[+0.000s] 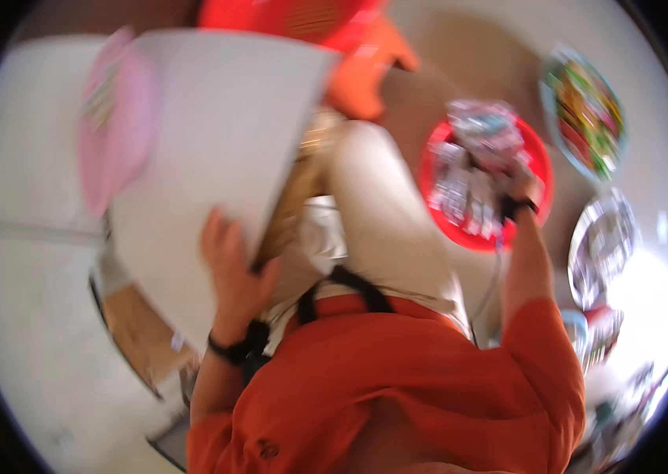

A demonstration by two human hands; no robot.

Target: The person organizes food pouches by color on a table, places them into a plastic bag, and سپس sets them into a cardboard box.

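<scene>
At the near right edge of the white table (221,118), my left hand (233,266) is held with its fingers apart and nothing in it. Blur keeps me from telling whether it touches the tabletop. Off to the right, my right hand (523,181) reaches into a red round basin (541,142). Its fingers appear to grip the lower edge of a pink and clear plastic packet (488,130), which overlaps the basin's far rim. Several clear plastic-wrapped packets (458,189) lie in the basin below it. The fingertips are blurred and partly hidden.
A pink tray or basket (124,118) sits on the table. Beyond my knee is a red and orange plastic chair or stool (360,77). On the right stand a light-blue-rimmed basin (547,112) of colourful packets and a silvery tray (577,260). A cardboard box (138,332) is at lower left.
</scene>
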